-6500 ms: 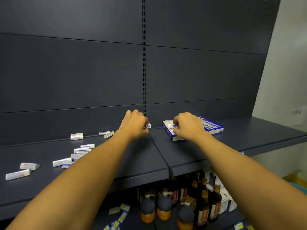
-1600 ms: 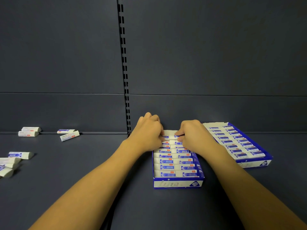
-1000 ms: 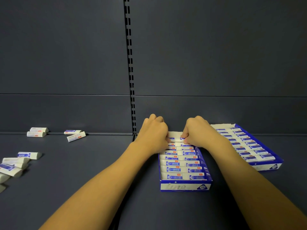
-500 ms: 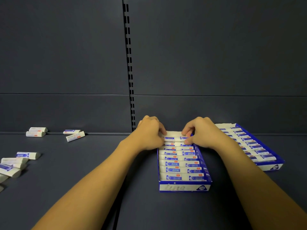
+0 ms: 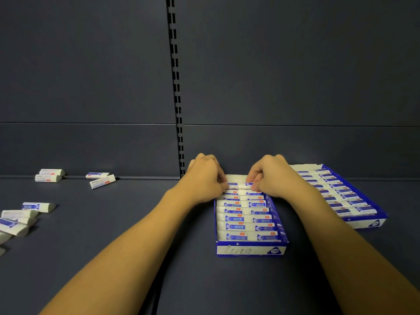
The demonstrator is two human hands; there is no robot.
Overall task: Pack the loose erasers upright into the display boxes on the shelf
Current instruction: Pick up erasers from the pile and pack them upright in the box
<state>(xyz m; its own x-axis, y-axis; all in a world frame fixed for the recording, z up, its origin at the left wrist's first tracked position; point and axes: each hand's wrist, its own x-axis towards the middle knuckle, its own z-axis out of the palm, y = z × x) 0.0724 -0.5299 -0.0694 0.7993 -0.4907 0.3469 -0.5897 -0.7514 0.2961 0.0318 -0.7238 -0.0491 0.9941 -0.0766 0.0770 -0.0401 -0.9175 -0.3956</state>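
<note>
Both hands at the far end of the near display box (image 5: 250, 250).
Left hand (image 5: 204, 176) and right hand (image 5: 271, 176) each pinch a rearmost eraser (image 5: 236, 184); loose erasers (image 5: 100, 180) lie on the shelf (image 5: 113, 223), well apart leftward.

You face a dark grey shelf (image 5: 113, 235) backed by matching metal panels (image 5: 295, 64), with a slotted upright (image 5: 176, 87) running down between them.
</note>
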